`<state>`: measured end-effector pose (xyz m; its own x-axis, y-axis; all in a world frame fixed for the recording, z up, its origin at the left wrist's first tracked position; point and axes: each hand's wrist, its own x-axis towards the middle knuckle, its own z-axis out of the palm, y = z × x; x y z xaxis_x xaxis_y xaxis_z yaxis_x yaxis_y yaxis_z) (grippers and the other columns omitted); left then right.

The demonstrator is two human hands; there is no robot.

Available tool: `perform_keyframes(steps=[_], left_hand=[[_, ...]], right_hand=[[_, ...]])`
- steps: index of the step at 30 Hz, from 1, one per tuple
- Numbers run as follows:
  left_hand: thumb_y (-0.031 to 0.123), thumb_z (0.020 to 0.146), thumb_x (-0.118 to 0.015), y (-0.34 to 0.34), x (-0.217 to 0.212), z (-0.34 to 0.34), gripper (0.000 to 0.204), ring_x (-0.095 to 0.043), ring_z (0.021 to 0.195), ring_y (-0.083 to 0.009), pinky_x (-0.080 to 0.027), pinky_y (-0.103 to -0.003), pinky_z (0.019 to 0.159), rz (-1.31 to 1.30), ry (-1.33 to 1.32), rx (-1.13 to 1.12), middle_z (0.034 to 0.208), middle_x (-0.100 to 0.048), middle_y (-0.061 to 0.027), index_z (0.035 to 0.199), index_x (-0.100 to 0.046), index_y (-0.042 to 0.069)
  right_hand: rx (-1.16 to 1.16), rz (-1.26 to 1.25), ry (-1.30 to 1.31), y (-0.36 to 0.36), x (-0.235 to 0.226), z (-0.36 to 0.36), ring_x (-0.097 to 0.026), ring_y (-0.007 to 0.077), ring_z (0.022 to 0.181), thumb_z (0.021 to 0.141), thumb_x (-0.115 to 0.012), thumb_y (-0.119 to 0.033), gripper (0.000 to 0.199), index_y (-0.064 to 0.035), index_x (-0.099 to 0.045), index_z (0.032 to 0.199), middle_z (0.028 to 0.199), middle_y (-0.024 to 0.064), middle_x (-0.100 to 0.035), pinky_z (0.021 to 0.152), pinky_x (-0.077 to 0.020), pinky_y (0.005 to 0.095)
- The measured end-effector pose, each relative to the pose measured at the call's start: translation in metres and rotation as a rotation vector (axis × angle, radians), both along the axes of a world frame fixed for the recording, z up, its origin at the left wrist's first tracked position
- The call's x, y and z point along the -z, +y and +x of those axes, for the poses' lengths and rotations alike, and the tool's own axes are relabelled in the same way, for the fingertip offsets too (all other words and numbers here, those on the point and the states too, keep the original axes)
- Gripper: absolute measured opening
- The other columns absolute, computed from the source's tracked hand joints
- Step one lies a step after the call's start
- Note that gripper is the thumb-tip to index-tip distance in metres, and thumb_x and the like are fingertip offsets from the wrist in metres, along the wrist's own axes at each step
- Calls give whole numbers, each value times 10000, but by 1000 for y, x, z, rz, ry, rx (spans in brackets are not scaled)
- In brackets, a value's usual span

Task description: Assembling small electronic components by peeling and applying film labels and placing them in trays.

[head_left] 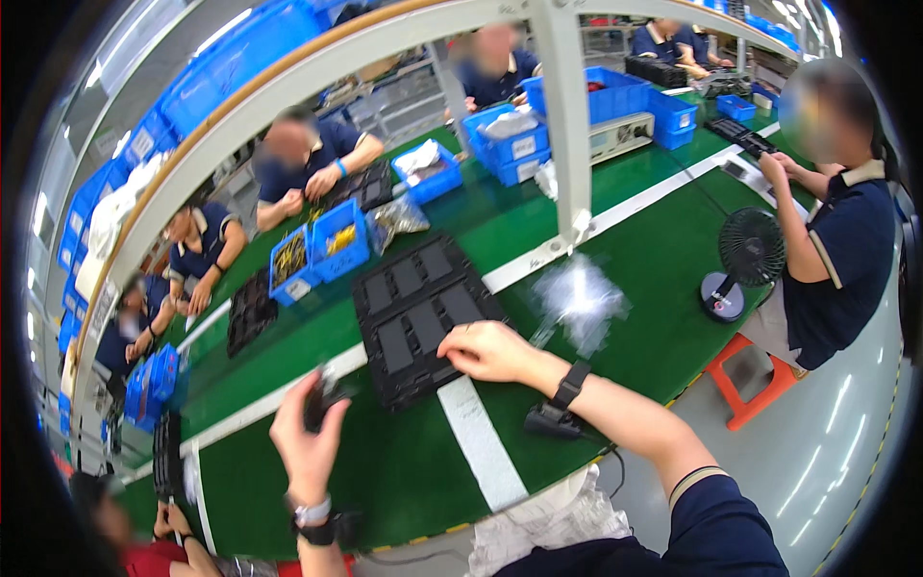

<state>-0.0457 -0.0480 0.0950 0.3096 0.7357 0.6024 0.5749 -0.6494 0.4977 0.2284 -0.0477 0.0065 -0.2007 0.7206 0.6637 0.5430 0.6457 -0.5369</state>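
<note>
My left hand [306, 438] is raised over the green bench, left of a black moulded tray [373, 336]. Its thumb and fingers are closed round a small black part [321, 408], blurred, with something pale and shiny at its top. My right hand [492, 352] lies at the tray's near right side. Its fingers bend down and together over one dark flat insert [444, 313] in the tray; whatever is under the fingertips is hidden. Several such flat dark inserts sit in the tray's compartments.
Clear plastic bags [581, 300] lie right of the tray. A white post [567, 125] stands beyond it. Blue bins [338, 238] hold small parts. A black fan [748, 252] stands at the right, near a seated co-worker [835, 231]. Other co-workers sit across the bench.
</note>
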Motion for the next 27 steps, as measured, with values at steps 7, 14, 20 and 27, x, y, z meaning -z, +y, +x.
perform_keyframes(steps=[7, 14, 20, 27], left_hand=[[108, 627, -779, 28, 42, 56, 495, -585, 921, -249, -470, -311, 800, 54, 71, 303, 1019, -593, -124, 1068, -571, 21], [96, 633, -772, 23, 63, 60, 485, -553, 981, -242, -476, -315, 820, -44, -9, 321, 1100, -519, -121, 1062, -563, 10], [28, 657, -715, 19, 71, 62, 412, -551, 989, -228, -486, -308, 814, -50, -81, 313, 1127, -490, -126, 1043, -571, 14], [-20, 667, -652, 17, 68, 62, 366, -559, 989, -244, -475, -309, 809, -42, -106, 345, 1112, -522, -136, 1023, -567, 8]], right_hand=[[-4, -180, 98, 0, -8, -3, -575, 190, 568, 804, -555, -68, 302, -75, -526, 1104, 694, 81, -592, 541, -450, 297], [-32, -233, 91, -6, -11, -2, -491, 142, 478, 820, -566, -118, 428, -98, -436, 1228, 747, 54, -572, 493, -402, 288], [-52, -178, 18, -5, -9, -1, -476, 147, 469, 815, -582, -149, 428, -85, -448, 1216, 760, 49, -575, 490, -395, 292], [-49, -211, 98, -4, -9, -1, -521, 158, 517, 803, -589, -97, 362, -80, -494, 1151, 676, 52, -568, 512, -408, 287]])
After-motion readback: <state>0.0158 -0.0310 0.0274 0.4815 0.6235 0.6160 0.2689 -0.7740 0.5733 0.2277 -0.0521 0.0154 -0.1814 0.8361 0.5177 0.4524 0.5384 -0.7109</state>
